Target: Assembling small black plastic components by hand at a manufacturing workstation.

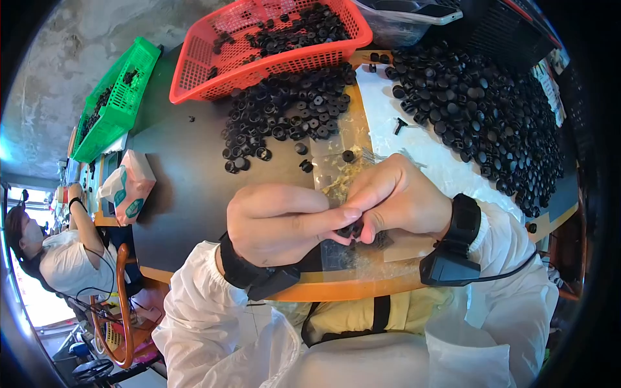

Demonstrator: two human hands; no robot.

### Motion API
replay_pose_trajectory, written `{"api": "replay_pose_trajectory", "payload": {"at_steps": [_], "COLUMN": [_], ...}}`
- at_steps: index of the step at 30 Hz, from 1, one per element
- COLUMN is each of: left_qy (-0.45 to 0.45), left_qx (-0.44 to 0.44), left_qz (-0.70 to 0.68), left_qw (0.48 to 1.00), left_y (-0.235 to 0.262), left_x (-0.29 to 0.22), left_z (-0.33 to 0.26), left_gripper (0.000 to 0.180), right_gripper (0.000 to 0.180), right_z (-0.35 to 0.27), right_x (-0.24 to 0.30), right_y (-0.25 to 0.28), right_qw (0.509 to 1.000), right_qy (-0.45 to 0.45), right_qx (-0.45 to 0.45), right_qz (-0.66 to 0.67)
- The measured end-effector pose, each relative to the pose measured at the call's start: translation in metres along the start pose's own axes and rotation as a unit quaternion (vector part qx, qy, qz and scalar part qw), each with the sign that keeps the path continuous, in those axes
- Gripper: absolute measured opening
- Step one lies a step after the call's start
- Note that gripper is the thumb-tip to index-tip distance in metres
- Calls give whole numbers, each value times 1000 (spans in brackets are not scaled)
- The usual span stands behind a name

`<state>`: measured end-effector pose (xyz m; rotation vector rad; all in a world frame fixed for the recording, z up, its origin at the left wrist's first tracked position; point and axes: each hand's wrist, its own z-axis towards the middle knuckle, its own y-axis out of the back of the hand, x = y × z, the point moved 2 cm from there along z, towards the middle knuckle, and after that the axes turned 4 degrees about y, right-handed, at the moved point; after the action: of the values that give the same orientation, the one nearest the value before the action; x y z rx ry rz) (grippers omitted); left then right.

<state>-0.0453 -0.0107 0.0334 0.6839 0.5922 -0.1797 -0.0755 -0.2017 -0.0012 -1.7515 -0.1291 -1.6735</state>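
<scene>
My left hand (275, 223) and my right hand (407, 200) meet above the near edge of the table, fingers closed together. Pinched between their fingertips is a small round black plastic part (350, 229), mostly covered by the thumbs and fingers. Just beyond the hands lie a black ring-shaped piece (348, 156) and thin metal pins (375, 157). Farther off is a heap of black ring-shaped plastic pieces (278, 110). A larger pile of black round caps (479, 103) spreads over a white sheet (427, 145) at the right.
A red basket (187, 68) holding black parts stands at the back, near a clear plastic tub (394, 29) with a phone (436, 11) on it. At the left are a tissue pack (137, 184), a green basket (123, 107) and a seated person (71, 258). A black T-shaped piece (400, 125) lies on the sheet.
</scene>
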Motion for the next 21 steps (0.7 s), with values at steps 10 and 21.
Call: {"api": "replay_pose_trajectory", "payload": {"at_steps": [10, 21], "left_qy": [30, 93], "left_qx": [-55, -43], "left_qz": [64, 13], "left_qw": [996, 995], "left_y": [6, -3], "left_x": [20, 15], "left_z": [-9, 3], "left_gripper": [38, 37], "right_gripper": [28, 23], "right_z": [5, 0], "right_x": [1, 4], "right_y": [-13, -7], "right_qw": [974, 961], "right_qy": [98, 78], "right_qx": [-138, -222], "right_qz": [-154, -147]}}
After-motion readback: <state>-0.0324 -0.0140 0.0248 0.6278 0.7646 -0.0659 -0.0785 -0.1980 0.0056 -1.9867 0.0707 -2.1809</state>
